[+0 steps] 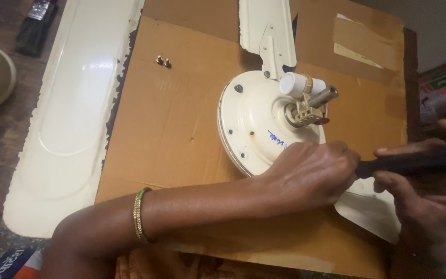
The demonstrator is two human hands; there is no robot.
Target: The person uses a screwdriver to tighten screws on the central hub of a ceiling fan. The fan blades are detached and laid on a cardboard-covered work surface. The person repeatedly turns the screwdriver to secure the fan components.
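Screwdriver point(414, 163), dark handle, lies near horizontal across the lower right of the view, long axis running right to left, working end pointing left toward the fan motor housing point(264, 129). Tip is hidden behind the left hand point(313, 175), so can't tell what it meets. Right hand point(429, 191) is wrapped round the handle, thumb on top, fingers curled under. Left hand is closed in a loose fist at the shaft end, pressed against the housing rim; whether it pinches the shaft can't be told. Hands sit just beside each other, joined by the tool. Left wrist wears a green and gold bangle point(140, 214).

Housing is cream, round, tilted on a cardboard sheet point(181, 119), brass shaft fitting point(311, 106) pointing up-right. One attached blade point(267, 26) runs away to the top, another point(372, 209) pokes out lower right under the hands. Loose blade point(73, 103) lies lengthwise at left. Two small screws point(163, 61) stand on the cardboard, well apart from the hands.
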